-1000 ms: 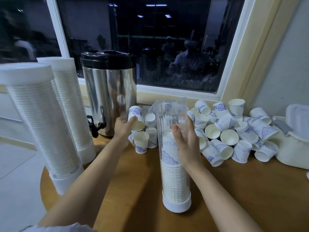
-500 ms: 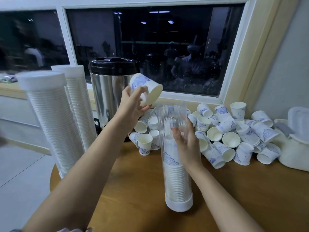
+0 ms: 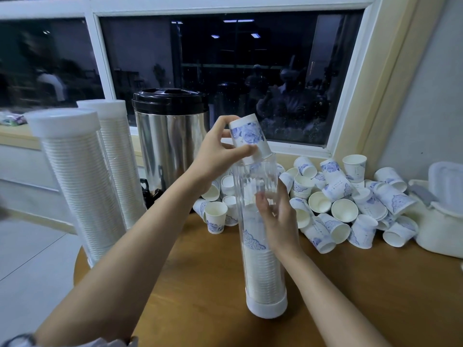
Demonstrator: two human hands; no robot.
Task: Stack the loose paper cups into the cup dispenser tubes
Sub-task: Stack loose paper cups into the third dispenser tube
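one view is given, the head view, so everything is read from it. a printed paper cup [image 3: 248, 139] is pinched mouth-down and slightly tilted by the left hand [image 3: 213, 159], thumb on the near side and fingertips on the far side of the wall. its rim is held at the open top of the clear dispenser tube [image 3: 263, 266]; whether the rim is already inside cannot be told. the tube is stood upright on the wooden table [image 3: 213, 324] and is filled a little over halfway with nested cups. it is steadied by the right hand [image 3: 279, 221], whose fingers are loosely spread, nearly straight and laid against the tube's right side.

many loose cups [image 3: 343, 209] are heaped behind and to the right of the tube, under the window, some upright, some tipped over. at far left two capped tubes [image 3: 80, 181], packed full, are stood beside a steel urn [image 3: 170, 144]. a white tub [image 3: 441, 231] is seen at the right edge.

the cup is judged very light, thin and easily crushed, so a gentle pinch at mid-wall is advised, with the mouth squared to the tube before release. the tall, narrow tube is judged easily tipped and is best braced at mid-height.
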